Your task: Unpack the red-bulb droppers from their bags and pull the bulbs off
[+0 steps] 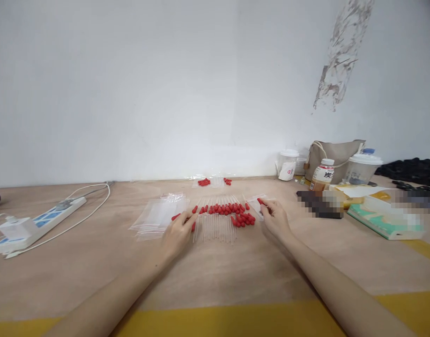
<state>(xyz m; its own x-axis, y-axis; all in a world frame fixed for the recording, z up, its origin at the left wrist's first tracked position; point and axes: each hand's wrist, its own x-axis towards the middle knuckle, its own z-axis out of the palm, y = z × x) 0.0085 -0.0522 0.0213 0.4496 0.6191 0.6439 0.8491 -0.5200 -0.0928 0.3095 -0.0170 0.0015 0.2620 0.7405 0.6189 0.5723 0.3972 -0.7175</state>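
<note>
Head view: right hand (276, 218) pinches a red-tipped piece (260, 201), just right of the rows of red-tipped tubes (226, 208); left hand (180, 229) bends over their left end, grip unreadable. Open tabletop (232, 276) between forearms to yellow strip (229, 321); clear bags (160, 216) crowd left, wall (183, 93) bounds back.

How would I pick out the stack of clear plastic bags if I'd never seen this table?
On the brown tabletop, find the red-bulbed clear droppers in the middle. Just left of them, beside the person's left hand, lie the flat, see-through plastic bags. Their broad, overlapping sheets set them apart from the slim droppers.
</note>
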